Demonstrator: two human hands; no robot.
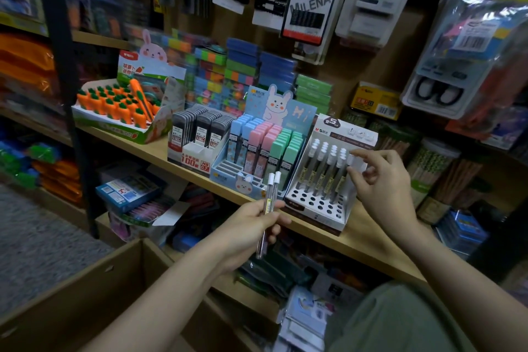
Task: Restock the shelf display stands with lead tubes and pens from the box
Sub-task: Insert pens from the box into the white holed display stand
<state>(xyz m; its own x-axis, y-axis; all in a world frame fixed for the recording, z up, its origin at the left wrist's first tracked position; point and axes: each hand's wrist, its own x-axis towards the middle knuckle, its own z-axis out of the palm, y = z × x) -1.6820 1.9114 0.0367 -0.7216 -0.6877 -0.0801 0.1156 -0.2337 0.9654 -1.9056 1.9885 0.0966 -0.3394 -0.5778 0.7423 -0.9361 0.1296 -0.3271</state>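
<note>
1. Now, two spare lead tubes [268, 200] are being pinched upright in the left hand [251, 226], white caps up, apparently kept ready in reserve.
2. A white-capped tube [349, 164] is being touched by the right hand [374, 180] with fingertips loosely curled; whether it is truly gripped cannot be told.
3. That tube is being stood at the right end of the perforated white display stand [317, 206], whose front holes are being left unfilled, so more filling is judged needed.
4. The cardboard box [94, 291] is being kept open just below the wooden shelf [357, 240], presumably for easy reach.
</note>
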